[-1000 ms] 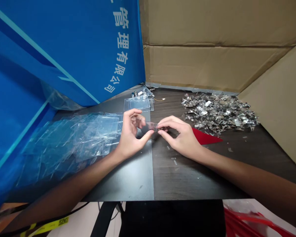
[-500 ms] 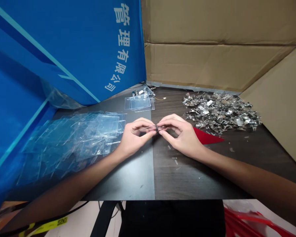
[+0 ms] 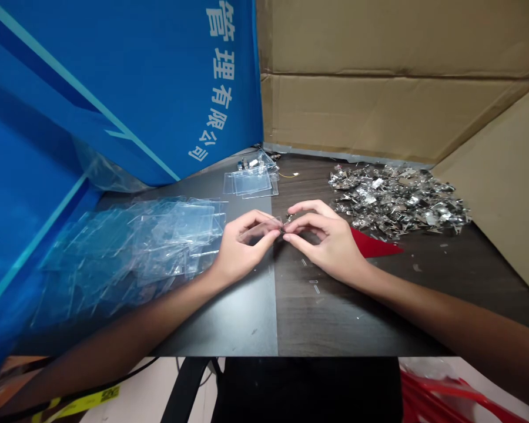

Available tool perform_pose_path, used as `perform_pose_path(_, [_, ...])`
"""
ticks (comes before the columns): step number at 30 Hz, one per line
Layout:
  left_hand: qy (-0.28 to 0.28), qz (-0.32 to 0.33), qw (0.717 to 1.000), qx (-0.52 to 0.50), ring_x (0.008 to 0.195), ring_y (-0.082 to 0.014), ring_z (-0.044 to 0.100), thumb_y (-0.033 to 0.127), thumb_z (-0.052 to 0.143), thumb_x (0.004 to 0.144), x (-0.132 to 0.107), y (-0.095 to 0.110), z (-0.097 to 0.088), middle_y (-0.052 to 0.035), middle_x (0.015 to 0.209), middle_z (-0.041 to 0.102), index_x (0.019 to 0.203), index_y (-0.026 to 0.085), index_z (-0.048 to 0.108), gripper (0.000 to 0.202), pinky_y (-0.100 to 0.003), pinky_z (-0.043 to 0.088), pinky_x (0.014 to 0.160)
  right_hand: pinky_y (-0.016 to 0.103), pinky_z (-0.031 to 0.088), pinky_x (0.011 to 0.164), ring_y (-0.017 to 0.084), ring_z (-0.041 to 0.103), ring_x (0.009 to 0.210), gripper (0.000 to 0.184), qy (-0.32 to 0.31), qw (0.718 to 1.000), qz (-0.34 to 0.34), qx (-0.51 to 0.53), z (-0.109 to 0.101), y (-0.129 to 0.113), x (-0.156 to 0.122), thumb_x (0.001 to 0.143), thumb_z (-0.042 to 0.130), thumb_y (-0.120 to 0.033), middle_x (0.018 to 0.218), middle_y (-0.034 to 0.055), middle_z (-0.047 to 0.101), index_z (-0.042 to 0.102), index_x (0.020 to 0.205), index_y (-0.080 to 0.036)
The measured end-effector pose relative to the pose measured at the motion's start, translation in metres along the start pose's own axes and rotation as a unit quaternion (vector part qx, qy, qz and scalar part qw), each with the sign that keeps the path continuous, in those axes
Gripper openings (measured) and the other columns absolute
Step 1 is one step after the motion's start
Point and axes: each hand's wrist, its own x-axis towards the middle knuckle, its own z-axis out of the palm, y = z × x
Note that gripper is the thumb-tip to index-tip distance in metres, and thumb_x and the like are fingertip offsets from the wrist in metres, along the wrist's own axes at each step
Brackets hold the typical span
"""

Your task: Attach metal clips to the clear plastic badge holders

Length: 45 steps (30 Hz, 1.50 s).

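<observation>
Over the middle of the table, my left hand [image 3: 245,241] pinches a clear plastic badge holder [image 3: 261,230] between thumb and fingers, its edge pointing toward my other hand. Facing it, my right hand [image 3: 324,235] is closed on a small metal clip [image 3: 290,217], mostly hidden by the fingers. The fingertips of both hands meet at the holder's edge. My right index finger is raised a little off the others. To the left lies a heap of clear badge holders [image 3: 176,235]; to the right is a pile of metal clips with clear straps [image 3: 401,200].
A few clear holders [image 3: 252,183] with small parts lie at the back. A red cloth or paper piece [image 3: 377,242] sits beyond my right wrist. Small clear scraps [image 3: 316,288] dot the table. A blue printed panel [image 3: 158,88] and a cardboard wall [image 3: 379,111] enclose the back.
My right index finger has lifted away from the pinch. The clear holder in my left hand has tilted and shows more of its face. Both hands stay together in nearly the same place.
</observation>
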Motion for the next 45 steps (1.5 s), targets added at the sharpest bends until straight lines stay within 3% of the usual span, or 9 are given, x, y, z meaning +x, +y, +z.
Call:
perform_pose_path(4, [0.029, 0.003, 0.999, 0.015, 0.094, -0.0183, 0.079, 0.023, 0.081, 0.094, 0.0, -0.001, 0.001, -0.0054, 0.097, 0.08, 0.091, 0.018, 0.076, 0.008, -0.033, 0.067, 0.092, 0.044, 0.072, 0.085, 0.017, 0.075, 0.085, 0.001, -0.006, 0.999, -0.017, -0.031, 0.0, -0.002, 0.001, 0.095, 0.082, -0.021, 0.131, 0.0113, 0.067, 0.082, 0.095, -0.021])
perform_pose_path(8, [0.043, 0.006, 0.998, 0.037, 0.09, -0.0172, 0.074, 0.023, 0.08, 0.093, 0.001, -0.004, 0.0, -0.004, 0.093, 0.075, 0.089, 0.019, 0.075, 0.008, -0.032, 0.065, 0.088, 0.041, 0.071, 0.083, 0.02, 0.075, 0.094, 0.003, -0.01, 0.999, -0.024, -0.027, 0.0, -0.005, 0.001, 0.094, 0.079, -0.019, 0.123, 0.01, 0.07, 0.078, 0.096, -0.022])
perform_pose_path(11, [0.06, 0.015, 0.997, 0.051, 0.098, -0.02, 0.074, 0.026, 0.082, 0.092, 0.002, -0.005, -0.002, -0.0066, 0.101, 0.074, 0.087, 0.02, 0.075, 0.01, -0.036, 0.065, 0.093, 0.042, 0.07, 0.084, 0.022, 0.075, 0.099, 0.005, -0.016, 0.999, -0.019, -0.022, 0.001, -0.008, 0.001, 0.094, 0.077, -0.019, 0.121, 0.0094, 0.074, 0.076, 0.095, -0.023])
perform_pose_path(15, [0.06, -0.036, 0.997, 0.017, 0.111, -0.0248, 0.076, 0.031, 0.084, 0.09, 0.003, -0.004, -0.004, -0.0115, 0.119, 0.077, 0.087, 0.019, 0.074, 0.016, -0.042, 0.066, 0.101, 0.041, 0.069, 0.083, 0.023, 0.075, 0.101, 0.005, 0.0, 1.0, 0.009, -0.006, 0.002, -0.009, 0.001, 0.096, 0.076, -0.022, 0.116, 0.0088, 0.075, 0.073, 0.092, -0.024])
perform_pose_path(20, [0.053, -0.085, 0.994, -0.037, 0.101, -0.0221, 0.08, 0.032, 0.087, 0.085, 0.005, -0.003, -0.004, -0.0116, 0.122, 0.081, 0.093, 0.019, 0.069, 0.023, -0.041, 0.067, 0.1, 0.035, 0.065, 0.076, 0.019, 0.072, 0.085, 0.006, 0.026, 0.997, 0.071, 0.007, 0.003, -0.005, 0.003, 0.097, 0.074, -0.027, 0.102, 0.0055, 0.074, 0.072, 0.094, -0.023])
perform_pose_path(25, [0.042, -0.077, 0.995, -0.053, 0.09, -0.0187, 0.076, 0.036, 0.091, 0.078, 0.01, -0.005, -0.005, -0.0062, 0.104, 0.077, 0.093, 0.02, 0.067, 0.033, -0.032, 0.066, 0.085, 0.032, 0.06, 0.068, 0.017, 0.069, 0.078, 0.005, 0.02, 0.996, 0.085, -0.007, 0.003, -0.004, 0.005, 0.094, 0.073, -0.027, 0.096, 0.005, 0.074, 0.072, 0.093, -0.022])
perform_pose_path(31, [0.0, -0.126, 0.992, -0.03, 0.078, -0.0163, 0.075, 0.036, 0.095, 0.075, 0.021, 0.0, -0.021, -0.0016, 0.089, 0.074, 0.092, 0.02, 0.067, 0.037, -0.027, 0.061, 0.074, 0.031, 0.059, 0.068, 0.019, 0.07, 0.082, 0.008, 0.035, 0.995, 0.096, -0.016, 0.003, -0.002, 0.006, 0.096, 0.068, -0.028, 0.097, 0.0059, 0.073, 0.072, 0.092, -0.022])
perform_pose_path(38, [0.012, -0.168, 0.985, 0.047, 0.065, -0.0173, 0.069, 0.049, 0.102, 0.067, 0.051, 0.008, -0.048, -0.0049, 0.077, 0.076, 0.085, 0.018, 0.074, 0.046, -0.028, 0.054, 0.061, 0.033, 0.058, 0.067, 0.021, 0.071, 0.082, 0.011, 0.082, 0.987, 0.141, -0.006, 0.003, 0.009, 0.01, 0.093, 0.065, -0.031, 0.097, 0.0077, 0.075, 0.072, 0.093, -0.022])
perform_pose_path(45, [0.041, -0.171, 0.974, 0.144, 0.062, -0.0206, 0.068, 0.051, 0.098, 0.07, 0.126, -0.005, -0.061, -0.0089, 0.069, 0.075, 0.08, 0.018, 0.074, 0.041, -0.034, 0.053, 0.06, 0.033, 0.057, 0.067, 0.021, 0.071, 0.08, 0.011, 0.089, 0.987, 0.136, -0.012, 0.004, 0.013, 0.012, 0.093, 0.063, -0.031, 0.097, 0.0072, 0.075, 0.07, 0.093, -0.023])
